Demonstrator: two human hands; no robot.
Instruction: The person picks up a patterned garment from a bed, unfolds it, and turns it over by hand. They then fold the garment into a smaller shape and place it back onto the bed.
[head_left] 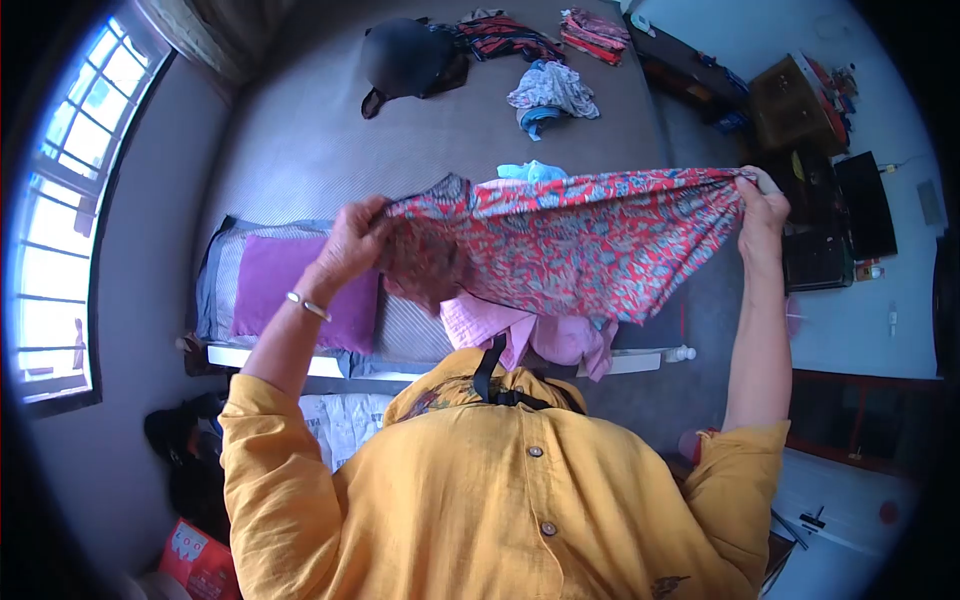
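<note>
A red garment (580, 235) with a grey-blue floral print is stretched out in the air between my two hands. My left hand (352, 238), a bangle on its wrist, is closed on the end with the dark-edged part. At the other end, my right hand (764, 208) grips the gathered cloth by its upper corner. The garment's lower edge hangs loose over pink cloth (490, 325) at the near side of the bed. Part of a light blue cloth (531, 172) shows just behind its top edge.
The bed (330, 140) carries a purple pillow (290, 285) at left. Farther back lie a crumpled pale printed cloth (553, 92), folded red clothes (595, 36), a striped dark cloth (510, 38) and a black, partly blurred item (410, 60). A barred window (80, 200) is at left.
</note>
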